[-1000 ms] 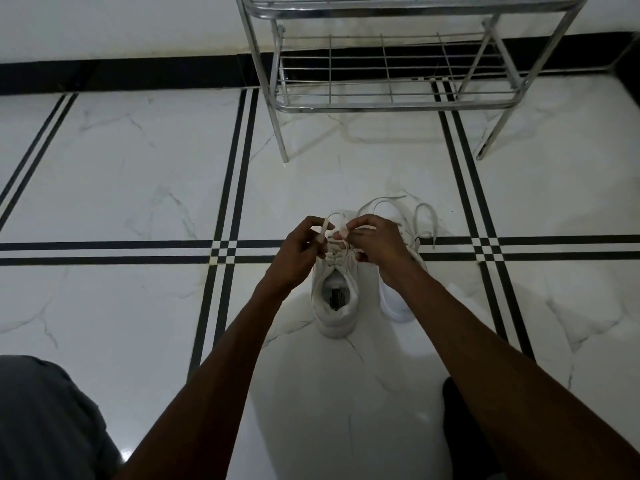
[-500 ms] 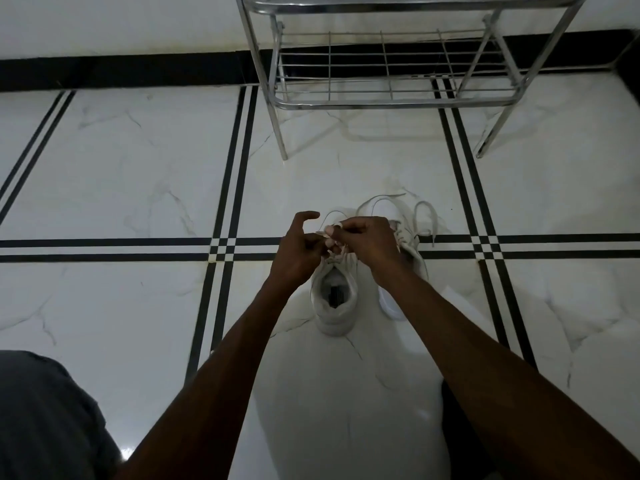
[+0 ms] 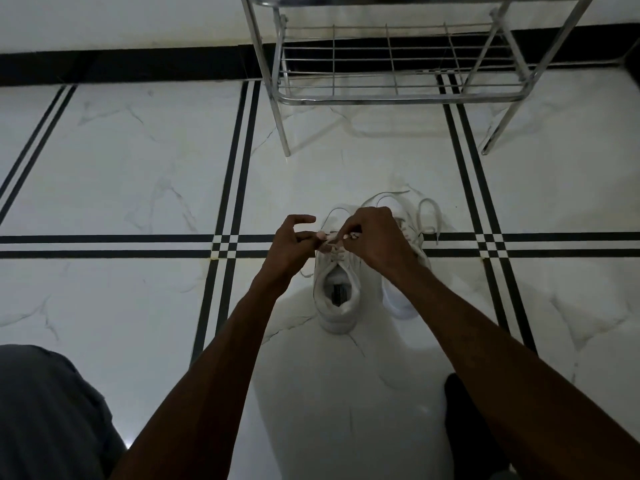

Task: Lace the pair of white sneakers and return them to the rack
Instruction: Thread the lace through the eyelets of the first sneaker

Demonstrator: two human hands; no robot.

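Two white sneakers stand side by side on the floor, heels toward me. Over the left sneaker (image 3: 337, 303) both hands work its white lace (image 3: 330, 237). My left hand (image 3: 289, 245) pinches the lace between thumb and middle fingers, its index finger raised and curled. My right hand (image 3: 372, 239) is closed on the lace right beside it. The right sneaker (image 3: 403, 299) is partly hidden by my right forearm; its lace loops (image 3: 427, 211) lie loose over its front.
A chrome wire shoe rack (image 3: 398, 95) stands against the wall beyond the sneakers, its lower shelf bare. The floor is white marble tile with black stripe lines. My knee in grey cloth (image 3: 45, 410) fills the lower left; a dark shape (image 3: 464, 410) sits under my right arm.
My left index finger has lifted off the lace and curled upward. Both hands have drawn closer together over the left sneaker's lace. The sneakers have not moved.
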